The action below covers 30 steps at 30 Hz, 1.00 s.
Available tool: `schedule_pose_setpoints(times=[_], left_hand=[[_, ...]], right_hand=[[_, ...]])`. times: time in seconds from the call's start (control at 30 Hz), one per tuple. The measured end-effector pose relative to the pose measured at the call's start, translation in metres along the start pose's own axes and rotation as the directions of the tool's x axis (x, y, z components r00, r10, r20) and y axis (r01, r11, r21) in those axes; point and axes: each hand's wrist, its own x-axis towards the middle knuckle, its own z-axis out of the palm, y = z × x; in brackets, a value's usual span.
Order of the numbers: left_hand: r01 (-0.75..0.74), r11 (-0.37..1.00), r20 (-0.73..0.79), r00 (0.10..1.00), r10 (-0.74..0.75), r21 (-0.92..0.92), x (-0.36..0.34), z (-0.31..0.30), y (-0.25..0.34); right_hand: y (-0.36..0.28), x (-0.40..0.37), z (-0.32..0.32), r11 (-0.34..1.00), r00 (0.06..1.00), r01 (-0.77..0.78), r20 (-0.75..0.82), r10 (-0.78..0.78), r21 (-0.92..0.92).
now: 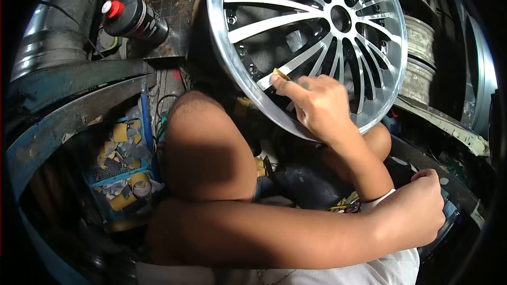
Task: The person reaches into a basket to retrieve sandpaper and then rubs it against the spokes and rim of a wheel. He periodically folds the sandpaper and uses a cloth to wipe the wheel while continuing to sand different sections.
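A multi-spoke alloy wheel rim [307,59] with bright spokes and dark gaps leans in front of my knees. My right hand [319,103] is over its lower part, closed on a small folded piece of yellow sandpaper [280,74]. The sandpaper is against one spoke near the outer lip. My left forearm lies across my lap, so my left hand [417,208] is at the far right, beside my right arm. It is curled closed with its back towards me; its palm and anything in it are hidden.
Blue baskets [95,182] with sandpaper scraps stand low on the left. A black bottle with a red cap [142,21] rests on a board at the upper left. More rims [420,39] are stacked at the right, behind a metal rail [443,126].
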Motion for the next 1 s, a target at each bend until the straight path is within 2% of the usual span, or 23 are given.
schedule_pose_setpoints(times=[0.07, 0.13, 0.17, 0.2, 0.27, 0.33, 0.4, 0.47, 0.57, 0.67, 1.0], left_hand=[[0.024, 0.999, 0.092, 0.996, -0.022, -0.024, 0.003, -0.006, 0.006], [0.046, 0.999, 0.142, 0.989, -0.045, -0.008, 0.005, -0.009, 0.004], [0.034, 0.999, 0.16, 0.987, -0.03, -0.019, 0.005, -0.01, 0.005], [0.024, 0.999, 0.161, 0.987, -0.02, -0.022, 0.004, -0.01, 0.005], [0.013, 0.999, 0.151, 0.988, -0.007, -0.042, 0.003, -0.009, 0.008], [0.022, 1.0, 0.135, 0.991, -0.02, -0.014, 0.005, -0.008, 0.002], [-0.004, 1.0, 0.137, 0.991, 0.008, -0.026, 0.008, -0.003, 0.005], [-0.014, 0.999, 0.128, 0.992, 0.018, -0.035, 0.008, 0.0, 0.008], [-0.001, 1.0, 0.104, 0.995, 0.004, -0.025, 0.006, 0.001, 0.002], [-0.009, 1.0, 0.098, 0.995, 0.011, -0.02, 0.004, 0.004, 0.004], [0.014, 1.0, 0.064, 0.998, -0.013, -0.013, 0.004, 0.006, 0.003]], right_hand=[[0.003, -0.005, -0.003, 0.998, 0.999, -0.024, 0.049, 0.021, 0.052], [-0.004, -0.004, -0.013, 1.0, 0.999, 0.007, 0.05, -0.008, 0.019], [-0.007, 0.0, -0.018, 1.0, 1.0, 0.009, -0.008, -0.009, 0.013], [0.0, -0.003, -0.006, 1.0, 0.999, 0.016, -0.035, -0.016, -0.02], [0.003, -0.006, -0.003, 0.996, 0.997, -0.046, 0.059, 0.042, 0.07], [-0.005, -0.004, -0.015, 0.999, 0.998, -0.01, 0.055, 0.008, 0.031], [-0.009, 0.003, -0.015, 0.999, 1.0, -0.001, -0.018, 0.002, 0.051], [0.005, 0.006, 0.001, 0.992, 0.999, 0.009, 0.051, -0.015, 0.126], [0.001, 0.009, -0.019, 0.996, 0.988, 0.089, 0.13, -0.089, 0.002], [0.011, 0.01, -0.001, 0.992, 0.991, 0.07, 0.11, -0.082, 0.107], [0.011, 0.014, -0.007, 0.99, 0.977, 0.118, 0.171, -0.13, 0.074]])
